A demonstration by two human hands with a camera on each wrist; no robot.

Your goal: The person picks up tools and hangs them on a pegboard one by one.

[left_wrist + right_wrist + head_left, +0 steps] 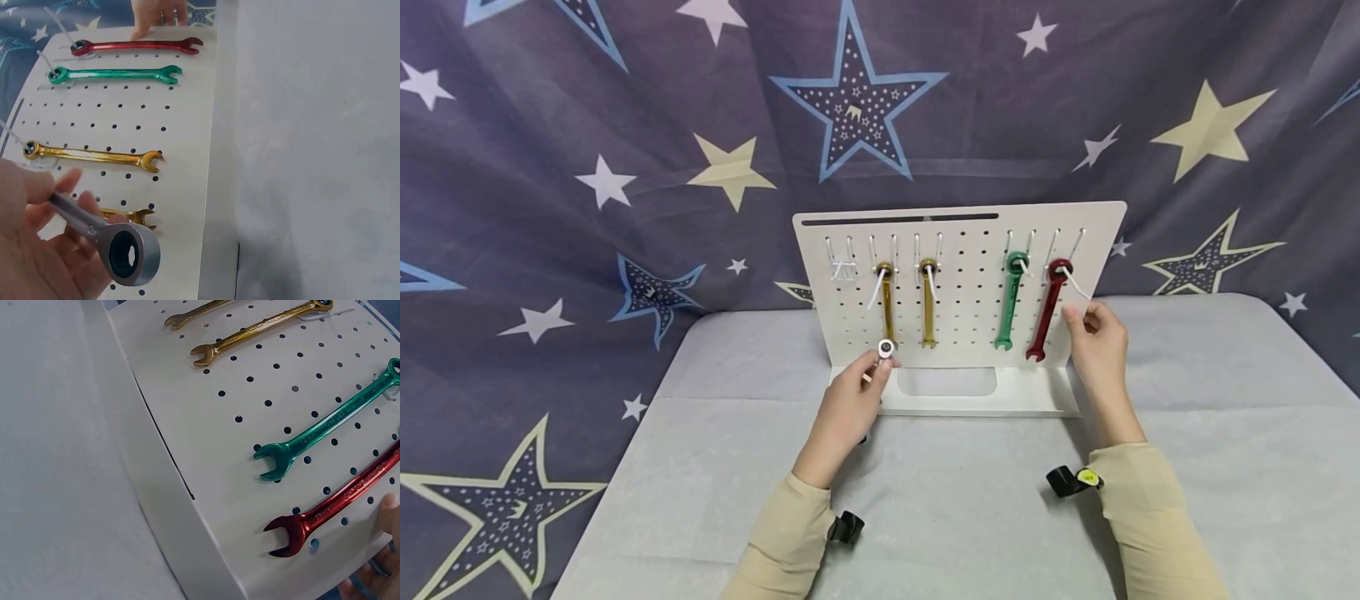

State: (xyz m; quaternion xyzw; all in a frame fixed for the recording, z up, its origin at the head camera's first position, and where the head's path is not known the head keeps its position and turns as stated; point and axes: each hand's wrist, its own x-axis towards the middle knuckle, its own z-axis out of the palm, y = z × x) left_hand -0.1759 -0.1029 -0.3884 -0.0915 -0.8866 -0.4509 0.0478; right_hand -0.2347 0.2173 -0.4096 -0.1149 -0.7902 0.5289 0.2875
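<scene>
My left hand (848,400) grips a silver ratcheting combination wrench (129,252) by its shaft, the ring end pointing out toward the left wrist camera. It is held in front of the lower left part of a white pegboard (811,250). At the board's right edge, my right hand (1101,343) pinches the rim, thumb on the front face and fingers behind. Close to that thumb hangs a red wrench (1048,312). A green wrench (1011,304) and two gold wrenches (888,308) also hang by their ring ends from white hooks.
An unloaded white hook (843,270) sits at the board's upper left. The board's base (977,405) has a cut-out and stands on a grey cloth-covered table (955,500). Behind it hangs a star-patterned curtain (985,142).
</scene>
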